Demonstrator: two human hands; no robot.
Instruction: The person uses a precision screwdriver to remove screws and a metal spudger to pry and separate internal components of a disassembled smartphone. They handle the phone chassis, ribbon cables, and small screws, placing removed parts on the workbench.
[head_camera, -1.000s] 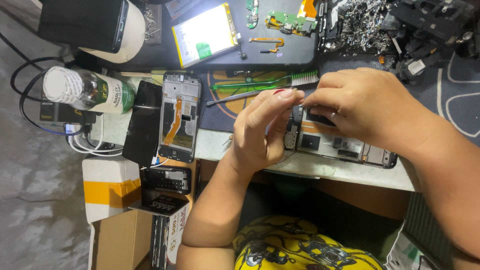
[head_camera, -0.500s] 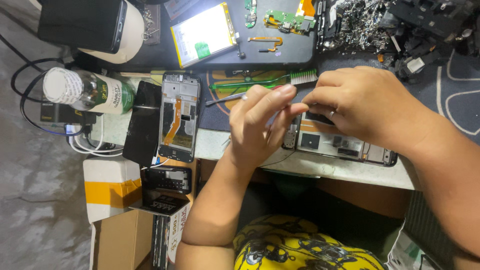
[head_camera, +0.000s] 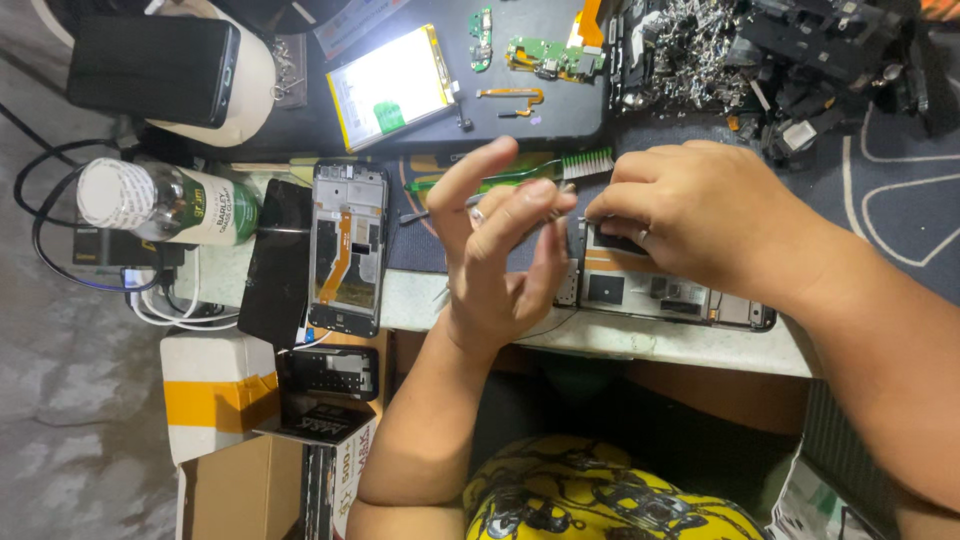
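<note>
Cluttered repair bench (head_camera: 700, 345), dark mat on top; opened phone (head_camera: 660, 285) flat at front edge, under right hand (head_camera: 700, 225) pinching a small part; left hand (head_camera: 495, 255) raised beside, fingers spread; green brush (head_camera: 520, 172) behind

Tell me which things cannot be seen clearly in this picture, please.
Head view:
- Opened phone: its middle is hidden under the right hand.
- What the right hand's fingertips pinch: too small to tell.
- Green brush: handle partly hidden behind the left hand.
- Pile of small metal parts: too small to tell apart.
- Cardboard box: cut off by the bottom edge.
</note>
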